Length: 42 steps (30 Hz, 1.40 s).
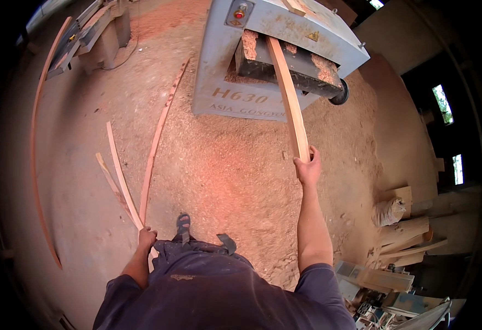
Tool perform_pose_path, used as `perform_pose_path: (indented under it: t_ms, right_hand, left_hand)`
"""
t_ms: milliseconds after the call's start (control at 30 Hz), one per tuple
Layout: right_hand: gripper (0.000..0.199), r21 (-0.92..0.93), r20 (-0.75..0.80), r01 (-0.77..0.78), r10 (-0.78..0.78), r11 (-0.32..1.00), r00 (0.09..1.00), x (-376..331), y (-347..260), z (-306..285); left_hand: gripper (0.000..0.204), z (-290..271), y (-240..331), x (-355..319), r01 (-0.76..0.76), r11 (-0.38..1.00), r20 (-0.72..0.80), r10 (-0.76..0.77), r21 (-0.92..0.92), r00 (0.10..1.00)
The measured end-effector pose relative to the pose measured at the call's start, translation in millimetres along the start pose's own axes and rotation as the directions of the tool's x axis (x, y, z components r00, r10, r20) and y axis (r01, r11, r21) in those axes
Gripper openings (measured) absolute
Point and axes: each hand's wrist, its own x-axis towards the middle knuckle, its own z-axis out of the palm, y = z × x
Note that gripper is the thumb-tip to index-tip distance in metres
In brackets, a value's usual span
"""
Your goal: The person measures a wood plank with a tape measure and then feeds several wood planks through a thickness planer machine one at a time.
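My right hand point(309, 168) is closed round the near end of a long pale wooden strip point(289, 99). The strip's far end lies inside the opening of a grey thickness planer point(208, 82), over its dark bed point(307, 78). Down at my left side, my left hand point(148, 237) is closed round a thin wooden strip point(121, 168) that slants away from me. Close by it, a shorter strip point(109, 177) and a long reddish strip with dark marks point(164, 115) fan out; whether the hand grips these too, I cannot tell.
Shavings cover the dusty floor point(224, 159). A long bent-looking strip point(34, 132) lies at the far left, near a workbench machine point(95, 41). Boards point(406, 234), a sack point(388, 212) and cluttered equipment point(373, 302) stand at the right. A red button point(239, 15) sits on the planer's front.
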Motion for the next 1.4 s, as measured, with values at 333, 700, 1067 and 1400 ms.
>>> perform_pose_path:
  t_ms: [333,700,1067,1400]
  right_hand:
    - [0.079,-0.036,0.041,-0.098,0.100,0.995,0.994,36,-9,18]
    - [0.076,-0.025,0.008,-0.078,0.078,0.997,0.997,67,-28,35]
    - [0.069,0.022,0.008,-0.168,0.168,0.985,0.986,100,-42,57]
    - [0.045,-0.056,0.020,-0.422,0.424,0.905,0.905,131,-58,79]
  left_hand:
    - [0.048,-63,12,33,0.048,0.979,-0.008,-0.050,-0.198,0.999]
    - [0.040,-83,-31,59,0.104,0.918,-0.073,-0.142,-0.383,0.987]
    - [0.025,-137,-65,145,-0.081,0.997,-0.086,0.081,-0.001,0.993]
    - [0.040,-216,204,182,0.150,0.924,-0.053,-0.179,-0.352,0.982]
